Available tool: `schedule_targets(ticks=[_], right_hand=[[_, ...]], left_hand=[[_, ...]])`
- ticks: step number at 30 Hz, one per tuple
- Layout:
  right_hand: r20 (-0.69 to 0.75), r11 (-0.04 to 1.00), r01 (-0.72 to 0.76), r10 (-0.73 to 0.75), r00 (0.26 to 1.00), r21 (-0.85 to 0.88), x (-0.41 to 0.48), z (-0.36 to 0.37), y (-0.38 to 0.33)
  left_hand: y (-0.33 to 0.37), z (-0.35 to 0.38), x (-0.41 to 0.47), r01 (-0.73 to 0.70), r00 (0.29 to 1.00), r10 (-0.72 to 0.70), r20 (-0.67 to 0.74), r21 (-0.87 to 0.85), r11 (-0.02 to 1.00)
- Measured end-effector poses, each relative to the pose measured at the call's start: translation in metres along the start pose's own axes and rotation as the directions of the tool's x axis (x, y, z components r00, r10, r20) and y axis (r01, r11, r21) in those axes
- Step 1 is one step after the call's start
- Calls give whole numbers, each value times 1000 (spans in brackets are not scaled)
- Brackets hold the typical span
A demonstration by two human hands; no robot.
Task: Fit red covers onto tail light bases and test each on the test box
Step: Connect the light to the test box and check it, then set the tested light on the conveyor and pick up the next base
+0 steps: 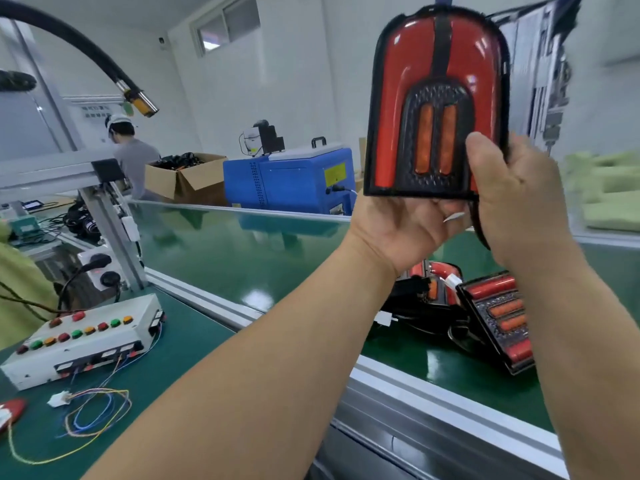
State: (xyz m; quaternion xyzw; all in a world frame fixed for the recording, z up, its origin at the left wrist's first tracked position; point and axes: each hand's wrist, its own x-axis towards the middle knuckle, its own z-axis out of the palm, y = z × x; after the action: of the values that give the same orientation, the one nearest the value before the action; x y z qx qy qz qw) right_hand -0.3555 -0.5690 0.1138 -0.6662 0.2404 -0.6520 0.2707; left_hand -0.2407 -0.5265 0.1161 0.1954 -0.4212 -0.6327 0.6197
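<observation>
Left hand (401, 230), right hand (519, 202), gripping tail light (415, 81)

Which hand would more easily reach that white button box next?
Probably the left hand: the test box sits to the left, and the right hand also holds the tail light.

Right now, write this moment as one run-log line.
held: tail light, red cover on | left hand: under bottom edge | right hand: grips side, thumb on front | test box: untouched
</observation>
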Motion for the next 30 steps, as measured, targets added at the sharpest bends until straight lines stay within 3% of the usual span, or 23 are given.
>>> schedule_targets(ticks=[4,7,12,14,21,25,30], right_hand=[[-55,995,59,-63,996,-74,9,-16,-3],[-77,985,42,-56,995,-164,11,-25,6],[-50,974,-134,127,991,-182,2,-36,37],[-21,965,-224,223,975,-135,-3,-37,51],[-17,905,-418,418,908,-75,-34,-24,91],[-21,855,-478,484,875,-202,-43,-21,108],[-72,802,-534,536,841,-267,-42,-17,114]], left_hand=[[-6,12,14,32,998,-33,-58,-13,999],[-16,13,21,53,973,-55,-225,-16,998],[-24,-2,25,-34,893,-14,-450,-100,994],[-26,-8,23,-10,871,-16,-491,-50,999],[-50,-21,18,70,812,26,-584,142,987],[-61,-29,13,115,782,58,-620,236,965],[-62,-28,14,153,796,106,-597,366,918]])
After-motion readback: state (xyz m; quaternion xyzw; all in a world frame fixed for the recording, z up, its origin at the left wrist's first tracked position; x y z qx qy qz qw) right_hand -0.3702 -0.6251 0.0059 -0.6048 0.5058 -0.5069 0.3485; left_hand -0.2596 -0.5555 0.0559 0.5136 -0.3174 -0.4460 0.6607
